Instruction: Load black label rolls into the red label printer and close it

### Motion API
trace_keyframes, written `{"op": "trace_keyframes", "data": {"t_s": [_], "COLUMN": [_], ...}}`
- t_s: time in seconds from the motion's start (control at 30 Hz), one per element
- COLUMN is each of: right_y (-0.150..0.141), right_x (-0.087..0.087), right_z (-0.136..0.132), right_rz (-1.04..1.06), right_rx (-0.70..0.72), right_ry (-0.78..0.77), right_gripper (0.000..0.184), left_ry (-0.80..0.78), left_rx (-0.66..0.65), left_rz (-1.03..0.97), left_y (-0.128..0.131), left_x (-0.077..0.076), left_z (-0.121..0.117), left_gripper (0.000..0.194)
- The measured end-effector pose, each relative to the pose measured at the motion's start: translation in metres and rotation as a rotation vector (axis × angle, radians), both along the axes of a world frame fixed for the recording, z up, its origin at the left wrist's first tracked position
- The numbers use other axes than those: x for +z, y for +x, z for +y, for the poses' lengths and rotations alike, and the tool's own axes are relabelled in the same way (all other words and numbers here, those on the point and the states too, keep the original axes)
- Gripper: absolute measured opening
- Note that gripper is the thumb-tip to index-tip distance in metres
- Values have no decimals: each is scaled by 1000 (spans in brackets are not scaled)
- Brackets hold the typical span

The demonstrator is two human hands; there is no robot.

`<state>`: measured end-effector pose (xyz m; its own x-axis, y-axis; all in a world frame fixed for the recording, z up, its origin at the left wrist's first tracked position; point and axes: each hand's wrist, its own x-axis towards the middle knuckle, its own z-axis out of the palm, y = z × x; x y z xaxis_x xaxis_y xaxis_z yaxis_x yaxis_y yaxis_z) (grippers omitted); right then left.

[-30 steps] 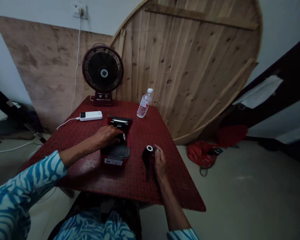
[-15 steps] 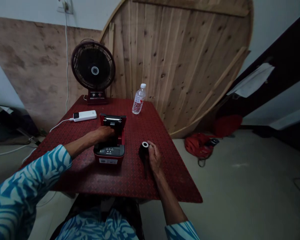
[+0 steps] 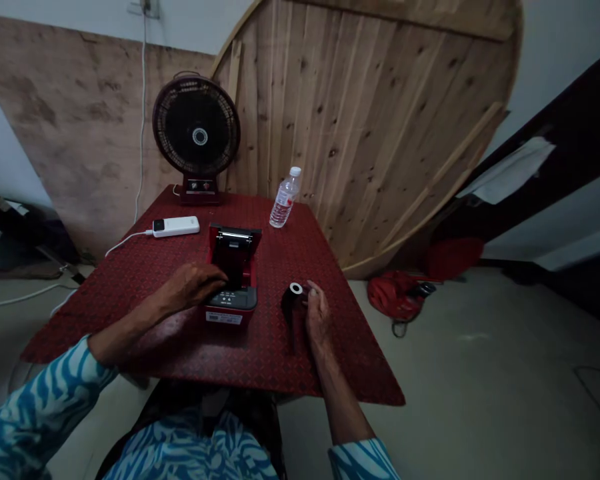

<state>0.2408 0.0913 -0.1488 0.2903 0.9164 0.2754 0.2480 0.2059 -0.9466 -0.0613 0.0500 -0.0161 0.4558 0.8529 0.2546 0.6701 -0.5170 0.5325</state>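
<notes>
The left hand [image 3: 195,285] has been drawn back from the compartment of the open red-and-black device [image 3: 235,297], and its fingers are now bent close together at the device's left edge (whether anything is pinched there cannot be told). The compartment, just to the right of those fingers, is thereby uncovered, with the raised lid [image 3: 235,248] seen beyond them. The right hand [image 3: 320,317] is kept beside the black roll [image 3: 288,303], found just left of its fingers, the white core facing up. A slight spread is seen in these fingers; whether the roll is clamped cannot be made out. The compartment is thus judged reachable from above, while the roll is kept outside.
</notes>
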Motion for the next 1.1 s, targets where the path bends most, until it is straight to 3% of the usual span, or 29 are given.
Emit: {"op": "trace_keyframes", "data": {"t_s": [0.17,0.3,0.43,0.57,0.63,0.73,0.93,1.0,1.1], "right_y": [3,-6,-48,-92,-101,-98,-88,-90,-95], "right_x": [9,45,88,108,110,106,79,72,69], "right_z": [-3,-1,27,61,64,46,0,-3,-2], "right_rz": [45,-72,-87,-14,-26,-80,-102,-31,55], "right_rx": [-64,-99,174,337,371,374,327,326,348], "right_ry": [47,201,269,205,179,174,109,46,-58], "right_gripper": [56,49,47,57,57,53,27,31,37], "left_ry": [291,437,473,485,482,455,345,259,59], "left_rx": [-47,-70,-54,-42,-38,-45,-43,82,385], "left_rz": [177,277,272,267,261,229,-28,-240,-598], "left_y": [5,5,7,9,10,8,1,-3,-10], "left_x": [-5,-8,-14,-16,-15,-17,-23,-22,-23], "left_z": [-15,-32,-37,-42,-46,-49,-48,-42,-25], "left_gripper": [22,22,23,20,18,20,19,19,26]}}
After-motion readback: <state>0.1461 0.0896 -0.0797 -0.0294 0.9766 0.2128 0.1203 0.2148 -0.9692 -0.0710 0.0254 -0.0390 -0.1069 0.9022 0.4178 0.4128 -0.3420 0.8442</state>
